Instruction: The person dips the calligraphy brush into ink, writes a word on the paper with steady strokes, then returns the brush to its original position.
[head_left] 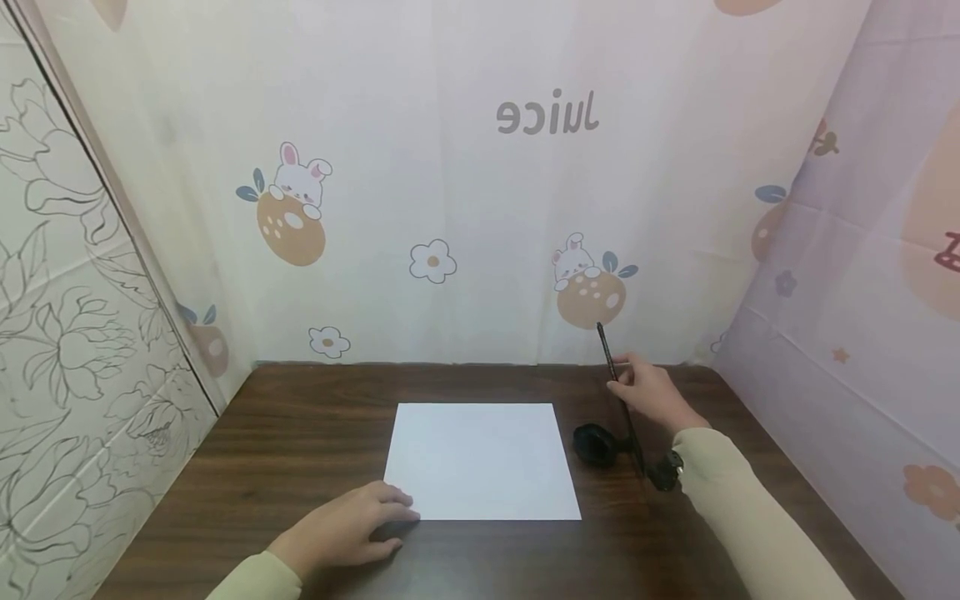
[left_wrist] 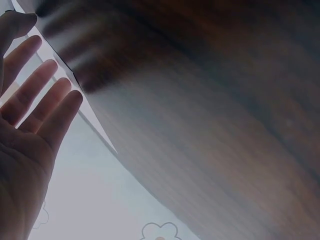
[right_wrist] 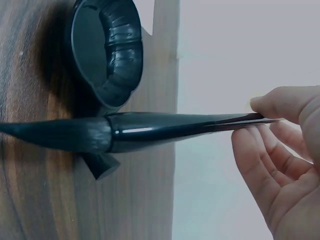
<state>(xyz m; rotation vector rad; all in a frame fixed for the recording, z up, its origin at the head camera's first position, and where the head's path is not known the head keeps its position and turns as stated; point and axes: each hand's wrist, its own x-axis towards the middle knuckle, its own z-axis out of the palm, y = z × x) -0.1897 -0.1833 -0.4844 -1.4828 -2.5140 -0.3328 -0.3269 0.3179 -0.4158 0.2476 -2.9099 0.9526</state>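
Note:
My right hand [head_left: 654, 393] pinches a dark calligraphy brush [head_left: 608, 353] between thumb and fingertips. In the right wrist view the brush [right_wrist: 160, 129] has black bristles [right_wrist: 60, 134] that taper to a point. Its bristle end is down over the table, its thin end up toward the back wall. Beside it sits a black, scalloped ink dish [head_left: 595, 447] with a short stub handle [right_wrist: 101, 165], which the brush partly crosses in that view. My left hand [head_left: 351, 523] rests with extended fingers at the near left corner of a blank white sheet of paper [head_left: 483, 458].
The sheet and dish lie on a dark wood-grain table [head_left: 300, 433]. A printed curtain [head_left: 442, 183] with rabbits and flowers hangs behind the back edge. Patterned panels stand at the left and right.

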